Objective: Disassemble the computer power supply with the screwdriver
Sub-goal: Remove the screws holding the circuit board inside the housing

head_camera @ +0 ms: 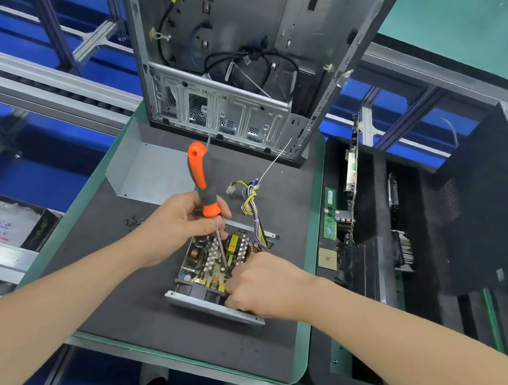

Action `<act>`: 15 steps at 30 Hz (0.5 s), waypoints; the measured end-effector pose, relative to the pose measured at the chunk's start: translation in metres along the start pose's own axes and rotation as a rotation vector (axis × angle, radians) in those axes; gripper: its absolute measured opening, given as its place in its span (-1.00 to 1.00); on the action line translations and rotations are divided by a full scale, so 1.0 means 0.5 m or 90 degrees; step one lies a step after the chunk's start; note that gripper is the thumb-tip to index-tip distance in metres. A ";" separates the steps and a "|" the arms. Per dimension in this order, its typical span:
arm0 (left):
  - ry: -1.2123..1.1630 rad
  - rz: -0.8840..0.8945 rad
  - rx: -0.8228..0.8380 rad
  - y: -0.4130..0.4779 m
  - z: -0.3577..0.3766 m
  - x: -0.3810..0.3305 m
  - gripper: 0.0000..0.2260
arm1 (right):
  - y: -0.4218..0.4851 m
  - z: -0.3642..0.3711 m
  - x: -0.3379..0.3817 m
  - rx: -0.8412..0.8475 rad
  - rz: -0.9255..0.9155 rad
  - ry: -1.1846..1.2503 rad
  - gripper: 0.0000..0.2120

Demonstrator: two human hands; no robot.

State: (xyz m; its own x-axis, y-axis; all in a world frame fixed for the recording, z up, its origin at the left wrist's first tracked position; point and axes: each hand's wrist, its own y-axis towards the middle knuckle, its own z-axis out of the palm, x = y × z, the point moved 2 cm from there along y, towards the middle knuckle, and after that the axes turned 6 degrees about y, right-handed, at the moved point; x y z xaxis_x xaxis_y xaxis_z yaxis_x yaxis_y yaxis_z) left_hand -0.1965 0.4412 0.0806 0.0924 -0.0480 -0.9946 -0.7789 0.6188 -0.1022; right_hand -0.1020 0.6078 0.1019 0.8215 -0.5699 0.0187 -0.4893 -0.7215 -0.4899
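The power supply (205, 263) lies open on the dark mat, its circuit board with coils, heat sinks and a yellow transformer exposed inside the metal housing. My left hand (181, 224) grips the orange and grey screwdriver (202, 180) near the base of its handle; the shaft slants down into the board. My right hand (259, 284) is curled over the right front corner of the power supply, its fingers hidden among the parts. A bundle of coloured wires (252, 203) runs from the back of the unit.
An empty computer case (234, 56) stands open behind the mat. The removed metal cover (146, 168) lies at the left. Several small screws (133, 221) sit left of my hand. A tray with circuit boards (342, 213) and a black panel (492, 213) are at the right.
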 end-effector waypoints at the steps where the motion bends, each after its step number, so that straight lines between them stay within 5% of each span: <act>1: -0.007 -0.002 0.000 -0.001 0.003 0.001 -0.85 | 0.002 0.006 0.002 0.007 0.001 -0.010 -0.83; 15: -0.030 0.002 -0.006 -0.006 0.012 0.014 -0.84 | 0.023 0.000 0.015 0.063 0.006 -0.162 -0.76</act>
State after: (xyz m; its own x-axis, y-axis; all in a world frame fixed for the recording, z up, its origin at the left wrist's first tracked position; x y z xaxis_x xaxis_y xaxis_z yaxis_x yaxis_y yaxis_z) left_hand -0.1900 0.4438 0.0740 0.1186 -0.0096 -0.9929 -0.7854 0.6109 -0.0997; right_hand -0.1014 0.5954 0.0966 0.8700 -0.4504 -0.2005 -0.4772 -0.6672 -0.5719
